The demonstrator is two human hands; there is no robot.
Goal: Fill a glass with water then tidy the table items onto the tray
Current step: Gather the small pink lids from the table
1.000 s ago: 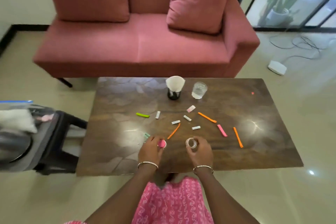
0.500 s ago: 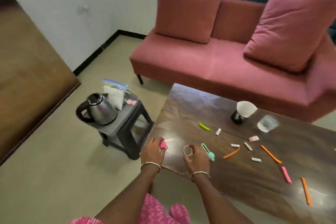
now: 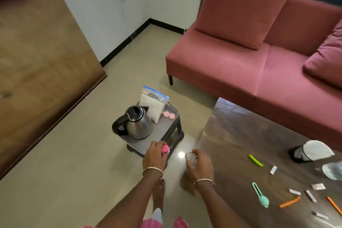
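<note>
My left hand (image 3: 154,157) grips a small pink cap (image 3: 165,148) just above the near corner of the grey tray (image 3: 162,130), which lies on a black stool. My right hand (image 3: 200,163) holds a small clear jar (image 3: 190,156), open end up, over the floor between the stool and the dark wooden table (image 3: 240,135). A steel kettle (image 3: 138,123) stands on the tray with its lid open. The clear glass (image 3: 333,171) sits at the right edge on the table, beside a black cup holding a white paper filter (image 3: 309,151).
On the tray behind the kettle stand a zip bag (image 3: 154,104) and two pink lids (image 3: 169,115). The table carries a green clip (image 3: 256,160), a teal scoop (image 3: 261,197), orange sticks (image 3: 289,202) and white sachets (image 3: 273,170). A pink sofa (image 3: 259,65) is behind; a wooden panel (image 3: 37,61) is left.
The view swung left and closer to the stool. Both hands left the table, carrying the pink cap and clear jar toward the tray.
</note>
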